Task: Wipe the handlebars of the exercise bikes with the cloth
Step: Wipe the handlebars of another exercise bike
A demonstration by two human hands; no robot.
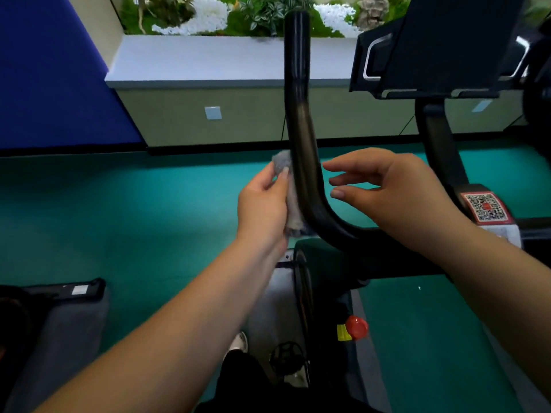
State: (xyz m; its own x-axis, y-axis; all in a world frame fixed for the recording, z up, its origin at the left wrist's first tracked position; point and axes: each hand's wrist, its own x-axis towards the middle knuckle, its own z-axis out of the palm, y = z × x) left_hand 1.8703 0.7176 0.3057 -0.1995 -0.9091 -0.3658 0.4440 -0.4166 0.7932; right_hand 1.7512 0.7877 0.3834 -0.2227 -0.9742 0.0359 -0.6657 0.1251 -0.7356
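A black curved handlebar [299, 114] of an exercise bike rises up the middle of the view and bends right at its base. My left hand [264, 204] grips a grey cloth [290, 201] and holds it against the bar's left side near the bend. My right hand [387, 192] hovers just right of the bar with its fingers straight and pointing left, holding nothing and apart from the bar.
The bike's black console [441, 46] stands at the upper right above a post with a QR sticker [486, 207]. A red knob [356, 327] and a pedal [287, 357] sit below. Another machine's base [59, 296] lies at the lower left on green floor. A grey planter ledge [193, 59] runs behind.
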